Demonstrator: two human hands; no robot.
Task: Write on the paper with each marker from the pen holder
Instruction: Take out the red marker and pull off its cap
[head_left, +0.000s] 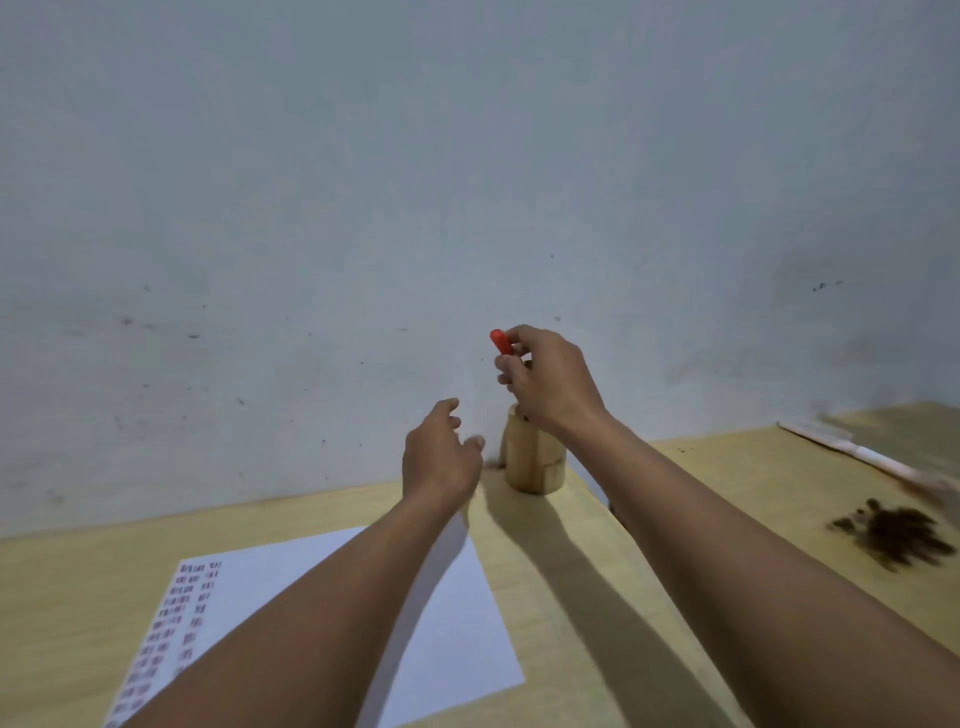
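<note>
A wooden pen holder (535, 460) stands on the table against the wall. Directly above it my right hand (545, 382) pinches a red marker (501, 342); only the marker's red top end shows above my fingers, the rest is hidden by the hand. My left hand (439, 454) hovers just left of the holder, fingers apart and holding nothing. A white sheet of paper (457, 623) lies in front, partly under my left forearm, with rows of red and dark marks down its left side.
The yellow wooden table (675, 519) meets a pale wall at the back. A dark stain (898, 535) marks the table at the right. A long white object (862, 454) lies at the far right edge.
</note>
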